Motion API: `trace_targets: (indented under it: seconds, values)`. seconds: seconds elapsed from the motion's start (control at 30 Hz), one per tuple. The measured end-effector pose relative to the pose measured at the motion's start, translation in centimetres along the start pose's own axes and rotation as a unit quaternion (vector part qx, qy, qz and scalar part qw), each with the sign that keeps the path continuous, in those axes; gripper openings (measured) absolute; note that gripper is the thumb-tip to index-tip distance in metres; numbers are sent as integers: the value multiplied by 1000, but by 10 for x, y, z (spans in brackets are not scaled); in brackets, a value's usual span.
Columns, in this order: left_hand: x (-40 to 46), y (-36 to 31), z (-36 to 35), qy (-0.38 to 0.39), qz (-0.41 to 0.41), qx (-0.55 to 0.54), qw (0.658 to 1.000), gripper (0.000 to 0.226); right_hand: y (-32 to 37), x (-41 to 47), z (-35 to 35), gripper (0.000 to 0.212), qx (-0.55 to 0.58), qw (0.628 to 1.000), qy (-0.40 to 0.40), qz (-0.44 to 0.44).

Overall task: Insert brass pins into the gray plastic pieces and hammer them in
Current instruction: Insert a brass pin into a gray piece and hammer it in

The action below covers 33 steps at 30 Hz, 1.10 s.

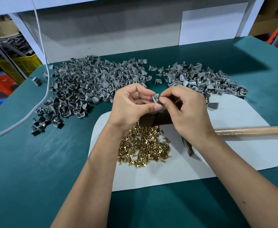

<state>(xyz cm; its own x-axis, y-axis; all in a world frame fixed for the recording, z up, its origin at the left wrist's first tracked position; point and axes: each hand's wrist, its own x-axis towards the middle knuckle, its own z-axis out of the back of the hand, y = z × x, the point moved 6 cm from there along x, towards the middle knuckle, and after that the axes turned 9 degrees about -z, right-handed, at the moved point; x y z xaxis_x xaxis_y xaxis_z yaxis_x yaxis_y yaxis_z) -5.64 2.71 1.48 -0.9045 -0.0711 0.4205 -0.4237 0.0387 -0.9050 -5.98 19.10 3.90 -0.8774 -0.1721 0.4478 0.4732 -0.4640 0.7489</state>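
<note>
Pinching one gray plastic piece [155, 98] between thumb and curled fingers, left hand [131, 106]; right hand [186, 111] meeting it fingertip to fingertip, thumb and forefinger closed on a small brass pin [160, 99] set against the piece. Both raised above the worktop [36, 162], green-topped. Directly beneath the grip, nearer the body, a loose heap of brass pins [143, 145] on a pale mat [200, 162]. Under the right wrist, a hammer [250, 130]: wooden handle running off to the right, dark metal head poking out near the forearm. Just below the hands, a dark block [156, 119], partly hidden, exact form hard to tell. Beyond the grip to the left, a large pile of gray pieces [85, 84] spread over the green surface; beyond to the right, a smaller pile [200, 78], some showing brass. Far left, a gray cable [43, 51] trailing down across the worktop edge. Behind the piles, a white panel [212, 23] standing upright.
</note>
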Motion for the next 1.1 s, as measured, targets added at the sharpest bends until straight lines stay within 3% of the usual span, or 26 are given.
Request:
trace_targets:
  seconds: [0.4,0.6,0.73,1.1]
  values:
    - [-1,-1,-9,-23,-12,-2,1000,35,3,-4,3,8,-34,998,-36,25]
    - [0,2,-11,-18,-25,32,999,35,-2,-2,5,7,-29,999,-26,24]
    - [-1,5,-10,-29,-17,0,999,34,-6,2,7,13,-9,1000,2,14]
    - [0,4,-8,-15,1,-33,999,31,4,-1,17,7,-38,989,-58,134]
